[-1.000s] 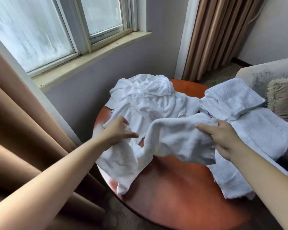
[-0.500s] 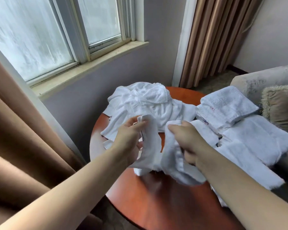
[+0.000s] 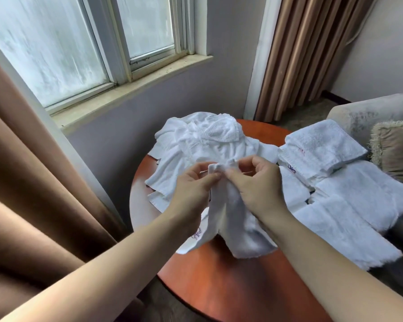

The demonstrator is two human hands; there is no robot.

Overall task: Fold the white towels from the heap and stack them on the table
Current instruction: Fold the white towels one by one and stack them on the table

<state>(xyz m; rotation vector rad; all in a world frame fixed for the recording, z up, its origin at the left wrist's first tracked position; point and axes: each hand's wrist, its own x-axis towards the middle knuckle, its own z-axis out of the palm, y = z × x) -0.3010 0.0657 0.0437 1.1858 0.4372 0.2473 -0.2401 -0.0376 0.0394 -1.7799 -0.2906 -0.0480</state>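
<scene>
Far side of round table (image 3: 219,287): heap of towels (image 3: 203,145). Right of heap: stack of folded towels (image 3: 321,147). Before heap, above table centre: held towel (image 3: 230,219), between left hand (image 3: 191,189) and right hand (image 3: 258,184). Right of table: armchair (image 3: 370,112).

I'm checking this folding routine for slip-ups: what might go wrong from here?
1. The left hand and right hand pinch the held towel by bunched top corners, its two hanging halves uneven, so the fold may come out crooked.
2. The spread towels on the right appear to overhang the table edge; a nudge might drag them off.
</scene>
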